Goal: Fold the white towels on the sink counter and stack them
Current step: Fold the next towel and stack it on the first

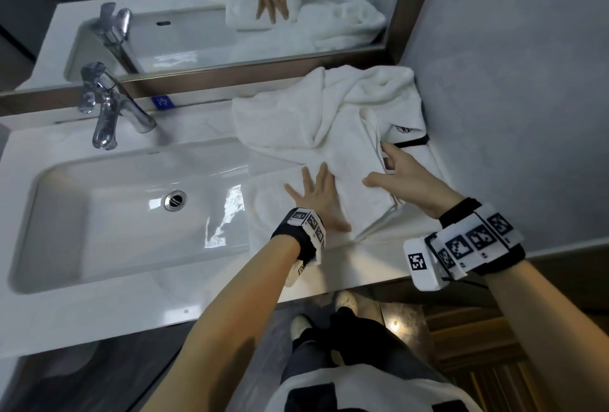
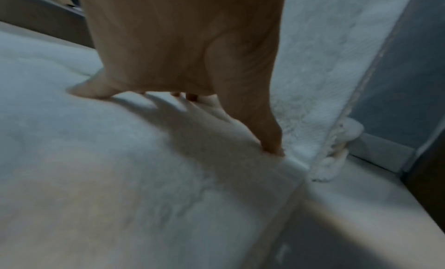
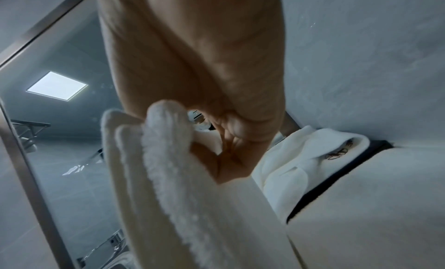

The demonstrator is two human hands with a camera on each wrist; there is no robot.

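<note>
1. Terry cloth, white, thick pile: the towel being folded (image 1: pixel 359 177) lies on the sink counter (image 1: pixel 379 263) right of the basin (image 1: pixel 131 213), near the front edge. Soft and limp, judged light; it will sag wherever unsupported and hold no crease unless pressed.
2. Left hand (image 1: pixel 316 197) flat, fingers spread and straight, pressing the towel's left part down onto the counter. Works as an anchor so the cloth does not slide on the glossy top.
3. Right hand (image 1: pixel 405 174) pinches layered towel edges, thumb against curled fingers; the right wrist view shows several plush edges (image 3: pixel 154 143) bunched in that pinch.
4. Best hold, by my reckoning: hemmed edges and corners, layers gathered together, since the pile gives poor purchase mid-panel.
5. Loose heap of white cloth (image 1: pixel 329 105) sits behind, against the mirror and the right wall; a piece with black trim and a small emblem (image 1: pixel 403 129) lies beside the right hand.
6. Risk: loose folds of the heap touch the working towel and may drag with it.
</note>
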